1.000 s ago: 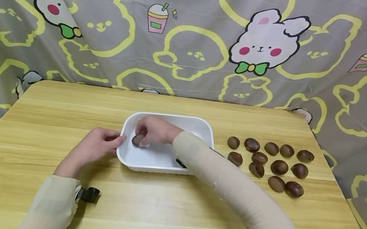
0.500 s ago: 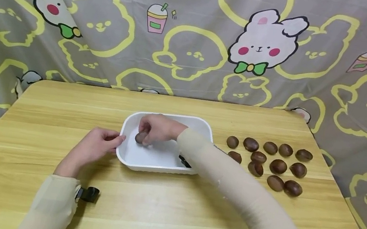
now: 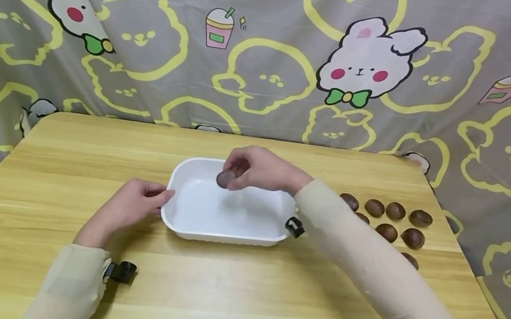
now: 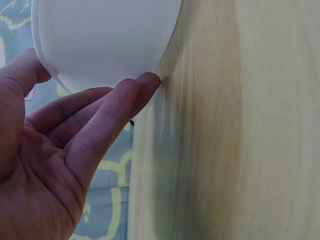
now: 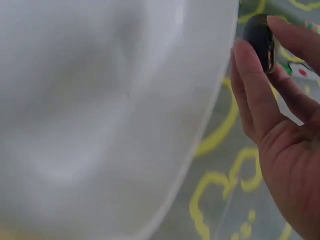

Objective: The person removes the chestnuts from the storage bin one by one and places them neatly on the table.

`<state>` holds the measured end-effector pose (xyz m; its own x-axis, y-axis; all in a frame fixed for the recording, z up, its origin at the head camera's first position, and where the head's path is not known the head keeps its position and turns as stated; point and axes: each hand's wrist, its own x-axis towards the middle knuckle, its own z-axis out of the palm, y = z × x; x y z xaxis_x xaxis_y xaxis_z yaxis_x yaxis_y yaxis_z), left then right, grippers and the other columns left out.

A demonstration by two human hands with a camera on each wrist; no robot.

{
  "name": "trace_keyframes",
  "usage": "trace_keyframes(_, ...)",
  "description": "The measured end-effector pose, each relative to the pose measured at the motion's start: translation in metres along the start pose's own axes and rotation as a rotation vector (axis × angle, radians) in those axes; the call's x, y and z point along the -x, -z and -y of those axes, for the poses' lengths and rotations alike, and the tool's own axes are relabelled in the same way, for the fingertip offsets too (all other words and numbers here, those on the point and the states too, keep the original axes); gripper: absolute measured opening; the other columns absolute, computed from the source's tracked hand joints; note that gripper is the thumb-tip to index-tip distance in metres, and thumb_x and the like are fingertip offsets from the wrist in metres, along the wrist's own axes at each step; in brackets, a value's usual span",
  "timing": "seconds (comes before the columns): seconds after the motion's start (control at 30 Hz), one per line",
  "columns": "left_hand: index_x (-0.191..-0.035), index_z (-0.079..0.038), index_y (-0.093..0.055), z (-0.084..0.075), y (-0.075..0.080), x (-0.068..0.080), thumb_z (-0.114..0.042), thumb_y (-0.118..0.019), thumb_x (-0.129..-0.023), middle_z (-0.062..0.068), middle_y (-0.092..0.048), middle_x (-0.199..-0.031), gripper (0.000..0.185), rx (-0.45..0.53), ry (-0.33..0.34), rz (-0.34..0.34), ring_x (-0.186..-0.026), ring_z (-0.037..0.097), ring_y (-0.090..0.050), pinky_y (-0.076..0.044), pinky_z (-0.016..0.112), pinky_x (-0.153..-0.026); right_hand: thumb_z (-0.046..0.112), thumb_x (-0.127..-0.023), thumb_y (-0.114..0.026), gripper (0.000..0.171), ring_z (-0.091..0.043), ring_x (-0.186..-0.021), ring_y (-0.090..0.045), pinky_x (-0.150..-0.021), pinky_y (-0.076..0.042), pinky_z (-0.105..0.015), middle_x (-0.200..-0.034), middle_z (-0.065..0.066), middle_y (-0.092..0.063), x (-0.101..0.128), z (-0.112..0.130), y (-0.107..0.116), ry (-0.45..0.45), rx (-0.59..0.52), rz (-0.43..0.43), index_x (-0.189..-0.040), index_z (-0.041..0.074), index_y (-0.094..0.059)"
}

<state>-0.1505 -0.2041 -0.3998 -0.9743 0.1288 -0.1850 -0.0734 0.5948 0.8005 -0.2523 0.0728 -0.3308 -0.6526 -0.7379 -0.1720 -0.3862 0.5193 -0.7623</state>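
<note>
A white rectangular plastic tub stands on the wooden table, its visible inside bare. My left hand holds the tub's left end, thumb over the rim and the other fingers against the outer wall. The left wrist view has that thumb at the rim and the fingertips below it. Above the back part of the tub, my right hand pinches a brown chestnut between thumb and fingers. Seen from the right wrist, the dark, glossy chestnut sits at the fingertips, beside the tub's edge.
More chestnuts lie in loose rows on the table's right side, some hidden behind the right sleeve. A patterned grey curtain hangs along the table's back edge. Each wrist bears a small black camera.
My right hand has lifted the chestnut from the tub's floor and carried it up and to the right. Its sleeve now covers some of the chestnuts. The left hand keeps its hold.
</note>
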Motion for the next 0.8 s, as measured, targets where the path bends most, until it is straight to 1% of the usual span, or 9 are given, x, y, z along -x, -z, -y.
trace_keyframes(0.2,-0.124,0.010,-0.061,-0.001,0.001,-0.001,-0.037,-0.059,-0.099,0.019,-0.069,-0.109,0.054,0.015,0.007,0.010,-0.089,0.021,-0.070,-0.055,0.034,-0.081,0.011,-0.083,-0.079,0.027,-0.020,-0.094,-0.060,-0.084,-0.049,-0.034,-0.101,-0.004,-0.066,0.036,-0.005,0.027,-0.034,-0.013,-0.096,-0.108,0.010,-0.066)
trace_keyframes(0.33,-0.125,0.010,-0.061,-0.002,0.001,0.000,-0.039,-0.059,-0.099,0.019,-0.068,-0.111,0.056,0.014,0.011,0.018,-0.090,0.021,-0.070,-0.055,0.034,-0.081,0.016,-0.083,-0.079,0.029,-0.021,-0.094,-0.059,-0.084,-0.049,-0.037,-0.102,-0.005,-0.065,0.069,-0.006,0.039,-0.109,-0.005,-0.192,-0.109,0.011,-0.067)
trace_keyframes(0.43,-0.125,0.010,-0.061,-0.003,0.001,0.000,-0.040,-0.058,-0.099,0.019,-0.068,-0.111,0.057,0.001,0.013,0.018,-0.090,0.021,-0.069,-0.054,0.035,-0.082,0.021,-0.083,-0.080,0.029,-0.021,-0.092,-0.059,-0.082,-0.047,-0.037,-0.101,-0.004,-0.065,0.096,-0.010,0.046,-0.174,0.037,-0.285,-0.108,0.012,-0.068)
trace_keyframes(0.5,-0.125,0.010,-0.061,-0.003,0.001,0.000,-0.040,-0.058,-0.099,0.019,-0.068,-0.111,0.057,-0.005,0.013,0.021,-0.090,0.022,-0.070,-0.054,0.036,-0.082,0.022,-0.084,-0.080,0.029,-0.021,-0.090,-0.058,-0.080,-0.047,-0.038,-0.100,-0.004,-0.065,0.111,-0.016,0.049,-0.204,0.047,-0.324,-0.108,0.012,-0.068)
trace_keyframes(0.6,-0.124,0.011,-0.061,-0.003,0.002,0.000,-0.039,-0.058,-0.099,0.020,-0.069,-0.110,0.056,-0.007,0.010,0.023,-0.089,0.021,-0.070,-0.054,0.036,-0.082,0.022,-0.085,-0.078,0.029,-0.021,-0.089,-0.058,-0.077,-0.047,-0.038,-0.100,-0.005,-0.066,0.133,-0.026,0.049,-0.242,0.055,-0.343,-0.110,0.011,-0.067)
trace_keyframes(0.67,-0.124,0.011,-0.061,-0.003,0.002,0.000,-0.037,-0.058,-0.100,0.020,-0.069,-0.110,0.054,-0.005,0.005,0.023,-0.089,0.022,-0.070,-0.054,0.036,-0.082,0.021,-0.086,-0.077,0.028,-0.022,-0.089,-0.058,-0.077,-0.047,-0.038,-0.099,-0.005,-0.066,0.147,-0.033,0.047,-0.269,0.061,-0.346,-0.110,0.011,-0.067)
trace_keyframes(0.8,-0.124,0.011,-0.061,-0.003,0.002,0.000,-0.035,-0.058,-0.100,0.019,-0.069,-0.110,0.052,-0.009,-0.002,0.023,-0.089,0.022,-0.070,-0.054,0.039,-0.084,0.021,-0.086,-0.077,0.025,-0.021,-0.086,-0.057,-0.077,-0.047,-0.037,-0.093,-0.004,-0.064,0.174,-0.045,0.037,-0.312,0.125,-0.370,-0.107,0.011,-0.068)
